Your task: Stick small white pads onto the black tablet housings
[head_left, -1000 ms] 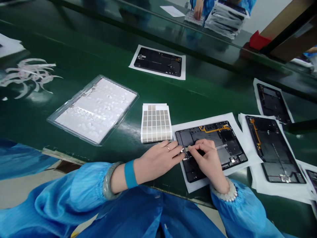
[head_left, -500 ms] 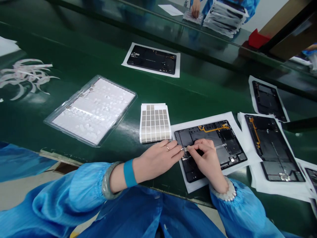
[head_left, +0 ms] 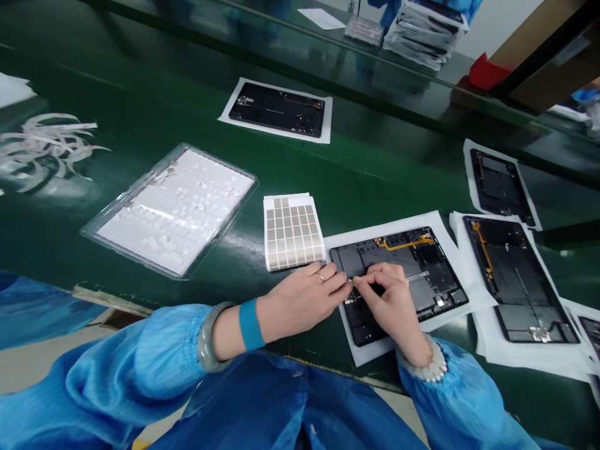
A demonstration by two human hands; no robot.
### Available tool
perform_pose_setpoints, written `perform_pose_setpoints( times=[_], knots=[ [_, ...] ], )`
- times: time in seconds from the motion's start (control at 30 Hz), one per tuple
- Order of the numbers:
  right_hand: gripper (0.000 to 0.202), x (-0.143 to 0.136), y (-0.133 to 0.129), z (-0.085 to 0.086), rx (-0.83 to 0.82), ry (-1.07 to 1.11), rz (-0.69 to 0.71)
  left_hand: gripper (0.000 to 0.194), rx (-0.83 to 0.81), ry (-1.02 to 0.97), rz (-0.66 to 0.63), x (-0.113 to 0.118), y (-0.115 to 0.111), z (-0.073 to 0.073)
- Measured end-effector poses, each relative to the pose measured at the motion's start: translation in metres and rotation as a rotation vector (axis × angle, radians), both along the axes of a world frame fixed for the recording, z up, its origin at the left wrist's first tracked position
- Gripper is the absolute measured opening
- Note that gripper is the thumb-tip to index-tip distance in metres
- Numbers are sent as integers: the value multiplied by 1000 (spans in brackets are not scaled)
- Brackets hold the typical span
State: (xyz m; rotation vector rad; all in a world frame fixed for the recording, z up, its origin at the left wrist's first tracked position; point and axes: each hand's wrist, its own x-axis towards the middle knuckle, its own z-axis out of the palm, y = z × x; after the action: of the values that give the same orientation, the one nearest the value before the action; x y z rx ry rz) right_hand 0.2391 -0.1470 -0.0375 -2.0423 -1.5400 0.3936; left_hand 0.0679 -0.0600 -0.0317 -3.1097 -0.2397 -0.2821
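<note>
An open black device housing (head_left: 398, 275) with an orange flex strip lies on white sheeting in front of me. My left hand (head_left: 304, 300) rests over its left edge, fingers together, the fingertips at small parts there. Just right of those fingertips, my right hand (head_left: 391, 303) pinches thumb and forefinger at the same place. Whatever either hand's fingers hold is too small or hidden to name. Above my left hand sits a sheet of grey square stickers (head_left: 293, 231), curled at its near edge.
A clear tray with a white sheet (head_left: 178, 209) lies left, curled strips (head_left: 51, 144) beyond it. Other housings lie at the back (head_left: 279, 109), far right (head_left: 501, 187) and right (head_left: 520, 281). Wrapped pieces are stacked (head_left: 424, 34) across the bench, near a red bin (head_left: 487, 72).
My left fingertips have shifted slightly right, closer to my right fingertips. The back and far-right housings have moved a little left. Another person's hand has left the small tray at the top.
</note>
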Motion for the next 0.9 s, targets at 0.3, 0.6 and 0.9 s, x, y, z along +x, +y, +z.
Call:
perform_pose_setpoints(
  times=[0.3, 0.6, 0.9],
  knots=[
    [31, 23, -5, 23, 42, -351, 39, 27, -12, 1, -15, 3, 1, 2],
    [29, 42, 2, 8, 39, -147, 153, 40, -82, -2, -127, 15, 25, 11],
    [27, 44, 4, -1, 87, -100, 156, 39, -158, 28, -157, 18, 35, 9]
  ],
)
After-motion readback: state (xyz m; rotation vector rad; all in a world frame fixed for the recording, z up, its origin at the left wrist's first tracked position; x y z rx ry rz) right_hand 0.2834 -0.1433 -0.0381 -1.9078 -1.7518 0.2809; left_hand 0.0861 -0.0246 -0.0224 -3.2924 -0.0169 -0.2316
